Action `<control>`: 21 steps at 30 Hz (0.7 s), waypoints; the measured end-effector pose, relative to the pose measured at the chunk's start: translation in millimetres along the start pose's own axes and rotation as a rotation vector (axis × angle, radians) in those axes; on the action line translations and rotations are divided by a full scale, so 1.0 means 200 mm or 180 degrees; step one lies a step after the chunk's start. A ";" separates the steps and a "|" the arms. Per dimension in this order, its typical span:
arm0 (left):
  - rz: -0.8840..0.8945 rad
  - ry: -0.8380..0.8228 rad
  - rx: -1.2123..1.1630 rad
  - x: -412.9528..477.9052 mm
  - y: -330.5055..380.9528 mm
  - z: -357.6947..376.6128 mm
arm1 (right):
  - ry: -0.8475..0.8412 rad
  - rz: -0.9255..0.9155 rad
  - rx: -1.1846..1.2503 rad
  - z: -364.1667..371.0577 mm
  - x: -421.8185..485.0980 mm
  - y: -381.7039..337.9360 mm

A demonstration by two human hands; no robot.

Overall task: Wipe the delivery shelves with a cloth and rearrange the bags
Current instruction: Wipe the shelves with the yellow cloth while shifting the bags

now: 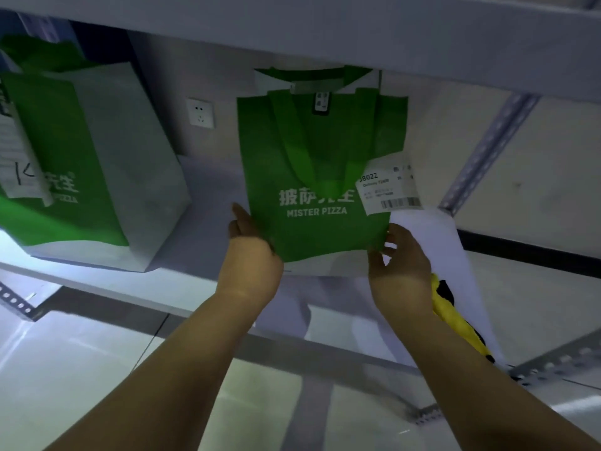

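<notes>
A green and white Mister Pizza bag (320, 177) stands upright on the white shelf (201, 203), with a delivery label (388, 187) on its right side. My left hand (250, 252) grips the bag's lower left corner. My right hand (401, 262) grips its lower right corner. A yellow and black cloth (450, 315) lies on the shelf's right end, partly hidden behind my right wrist. A second, larger green and white bag (74, 164) stands at the shelf's left with a paper slip (19, 151) on its front.
The shelf above (325, 37) hangs low over the bags. Perforated metal posts (487, 148) frame the right side and a bracket (16, 304) juts at lower left. A wall socket (201, 112) sits between the bags. Tiled floor (81, 369) lies below.
</notes>
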State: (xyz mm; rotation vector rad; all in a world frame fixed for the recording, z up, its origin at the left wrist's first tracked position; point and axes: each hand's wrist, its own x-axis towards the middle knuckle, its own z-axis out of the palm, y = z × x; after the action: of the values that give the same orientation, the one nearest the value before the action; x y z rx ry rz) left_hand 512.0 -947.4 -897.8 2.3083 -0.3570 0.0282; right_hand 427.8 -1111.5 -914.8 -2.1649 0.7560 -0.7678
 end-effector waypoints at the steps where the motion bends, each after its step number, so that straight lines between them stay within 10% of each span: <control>1: 0.0129 -0.0074 -0.0023 0.00 0.02 0.02 | 0.0005 0.0030 -0.0059 -0.01 0.01 0.01; 21: 0.0656 -0.0485 0.0585 -0.24 -0.02 -0.11 | -0.0433 -0.0453 -0.0164 -0.17 -0.23 -0.02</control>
State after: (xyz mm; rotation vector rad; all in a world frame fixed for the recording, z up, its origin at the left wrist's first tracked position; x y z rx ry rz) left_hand 468.3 -917.4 -891.8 2.4518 -0.6951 -0.0132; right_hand 374.6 -1090.0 -905.4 -2.3104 0.5626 -0.6703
